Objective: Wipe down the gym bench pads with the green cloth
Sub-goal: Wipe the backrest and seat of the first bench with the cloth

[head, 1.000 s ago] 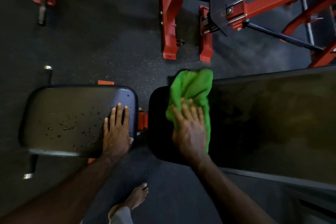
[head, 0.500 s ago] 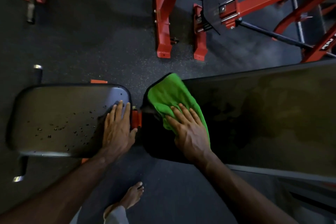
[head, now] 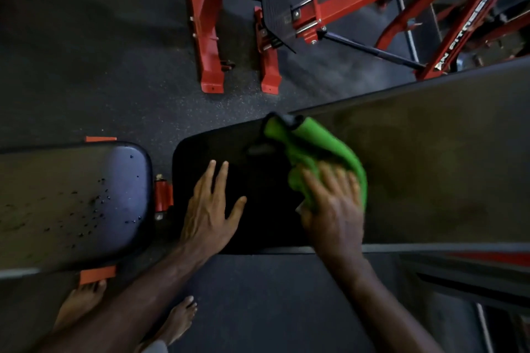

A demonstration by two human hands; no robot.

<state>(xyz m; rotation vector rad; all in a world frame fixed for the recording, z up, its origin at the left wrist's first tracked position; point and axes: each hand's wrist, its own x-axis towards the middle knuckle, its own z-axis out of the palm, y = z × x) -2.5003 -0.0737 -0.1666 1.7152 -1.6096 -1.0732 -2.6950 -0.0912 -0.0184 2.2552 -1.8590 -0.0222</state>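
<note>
The green cloth (head: 318, 149) is pressed onto the long back pad (head: 430, 169) by the right hand (head: 334, 209), fingers spread fairly straight over the bunched fabric; motion blur, so grip detail can't be told. The left hand (head: 208, 209) is laid flat on the same pad's near end, fingers wide & straight, nothing held. The seat pad (head: 71, 203) to the left is dotted w/ dark specks, joined by a red hinge bracket (head: 163, 198); red machine frames (head: 206, 23) are seen beyond on dark rubber flooring (head: 86, 66), bare feet (head: 177, 321) below.
</note>
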